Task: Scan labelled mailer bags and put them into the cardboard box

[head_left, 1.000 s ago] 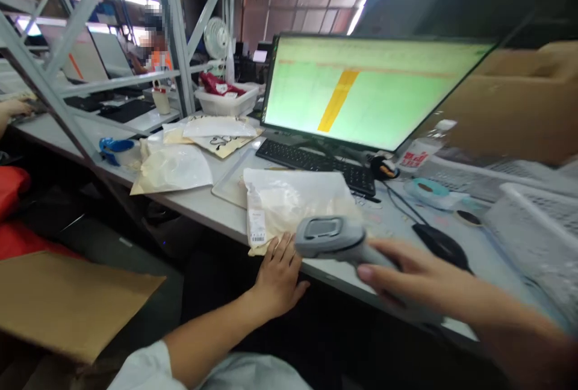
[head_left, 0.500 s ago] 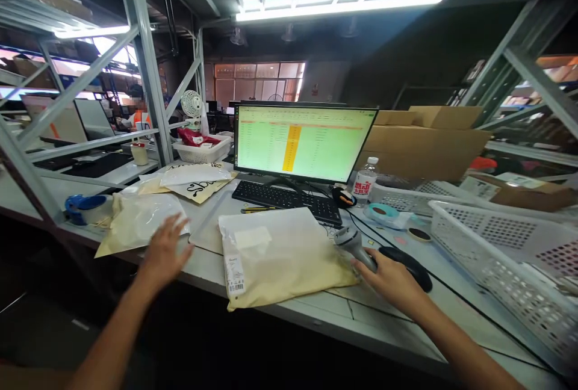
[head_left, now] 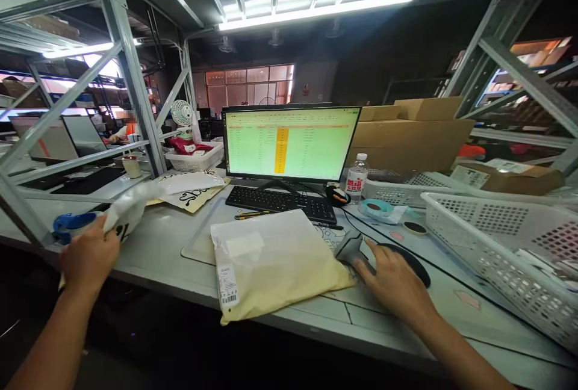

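grey scanner [head_left: 350,247], white-and-yellow bag [head_left: 275,263], green screen [head_left: 250,146] with 1 orange column [head_left: 280,150]

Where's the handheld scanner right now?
In the head view, the grey scanner is right of centre, low over the desk, at the thumb and fingers of the right hand, just beside the labelled package's right end.

Left grip [head_left: 90,254] clenched, right grip [head_left: 394,278] (palm down) curled

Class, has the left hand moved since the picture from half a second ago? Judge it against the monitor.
Yes. Against the monitor, the left hand has moved left, farther from it, and now holds a white package.
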Available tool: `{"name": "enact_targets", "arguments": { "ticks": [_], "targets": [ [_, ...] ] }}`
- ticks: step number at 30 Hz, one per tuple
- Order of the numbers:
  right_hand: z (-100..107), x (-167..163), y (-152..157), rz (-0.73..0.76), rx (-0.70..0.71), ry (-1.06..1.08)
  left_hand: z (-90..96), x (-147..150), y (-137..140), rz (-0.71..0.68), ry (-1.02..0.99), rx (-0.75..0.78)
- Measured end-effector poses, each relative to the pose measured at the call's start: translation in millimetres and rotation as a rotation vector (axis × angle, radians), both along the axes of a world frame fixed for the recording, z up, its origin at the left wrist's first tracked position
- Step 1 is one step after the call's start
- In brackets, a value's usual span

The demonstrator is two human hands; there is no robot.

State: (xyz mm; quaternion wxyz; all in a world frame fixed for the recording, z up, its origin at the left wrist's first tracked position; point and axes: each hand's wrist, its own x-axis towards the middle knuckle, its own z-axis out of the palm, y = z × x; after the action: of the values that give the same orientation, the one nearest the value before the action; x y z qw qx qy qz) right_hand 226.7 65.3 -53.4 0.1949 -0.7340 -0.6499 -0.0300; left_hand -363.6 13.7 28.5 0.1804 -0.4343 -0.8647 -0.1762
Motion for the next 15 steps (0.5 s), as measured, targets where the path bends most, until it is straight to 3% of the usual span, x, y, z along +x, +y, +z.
{"name": "enact_targets", "arguments": {
  "ticks": [2,4,5,7,8,10,13,15],
  "targets": [
    [14,-18,-12,0.123,0.051,0.201,12.0,44,-20,0.006,-0.012,0.195],
    [24,-49,-31,0.386,-0.009,0.511,6.1,105,-38,-0.185,-0.125,0.355],
    [28,-68,-41,0.562,-0.077,0.659,-2.4,139,-46,-0.372,-0.230,0.412],
    [28,-103,-57,0.903,-0.185,0.922,-24.7,203,-56,-0.897,-0.478,0.347],
    [26,-116,-62,0.980,-0.209,1.012,-36.2,230,-58,-1.155,-0.538,0.283],
    [19,-131,-64,0.926,-0.190,1.203,-55.5,268,-57,-1.425,-0.633,0.234],
    [9,-126,-58,0.609,-0.094,1.474,-71.5,288,-47,-1.549,-0.703,0.166],
    [5,-115,-54,0.497,-0.074,1.534,-76.3,289,-42,-1.634,-0.693,0.071]
  ]
}}
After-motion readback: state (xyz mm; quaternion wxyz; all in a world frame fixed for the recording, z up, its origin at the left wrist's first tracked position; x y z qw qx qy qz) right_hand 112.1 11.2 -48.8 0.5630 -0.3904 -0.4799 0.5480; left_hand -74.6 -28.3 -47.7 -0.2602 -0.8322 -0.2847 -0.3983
